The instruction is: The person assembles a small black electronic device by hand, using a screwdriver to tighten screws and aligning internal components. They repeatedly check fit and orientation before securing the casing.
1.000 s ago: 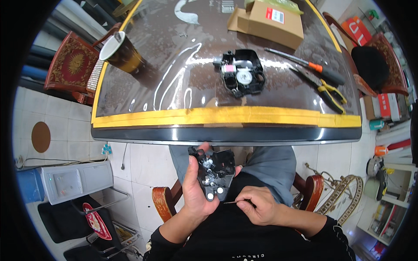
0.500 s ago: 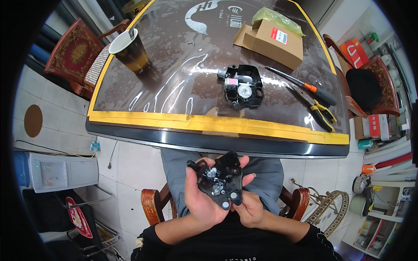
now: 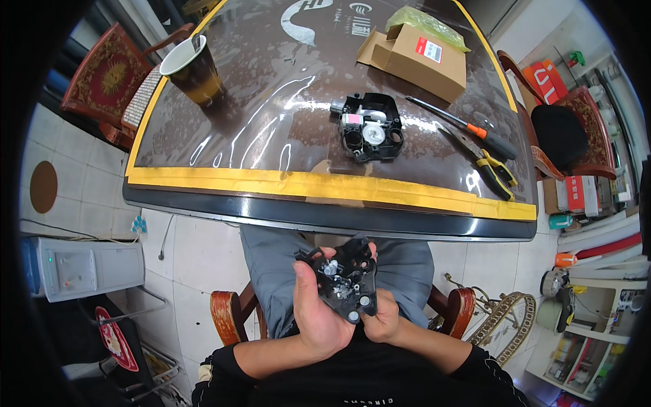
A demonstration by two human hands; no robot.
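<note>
In front of my lap I hold a black plastic mechanism housing (image 3: 366,283), with small whitish metal parts inside and two round silver studs at its lower end. My left hand (image 3: 319,317) is closed around it from the left and beneath, thumb up along its side. My right hand (image 3: 384,317) pinches its lower right edge; the fingertips are partly hidden. On the table beyond lies a second black housing (image 3: 389,113), open side up, with a round white gear (image 3: 373,133) and a pink label.
An orange-and-black screwdriver (image 3: 500,144) and yellow-and-black pliers (image 3: 500,180) lie to the right on the table. Behind them is a cardboard box (image 3: 428,71) with yellowish plastic wrap (image 3: 430,26). A paper cup (image 3: 198,78) stands at left. Yellow tape (image 3: 271,182) lines the table edge.
The whole view has shifted slightly, so the table things sit a little further left and up. Fewer fingertips show past the housing's right edge; both hands still hold it.
</note>
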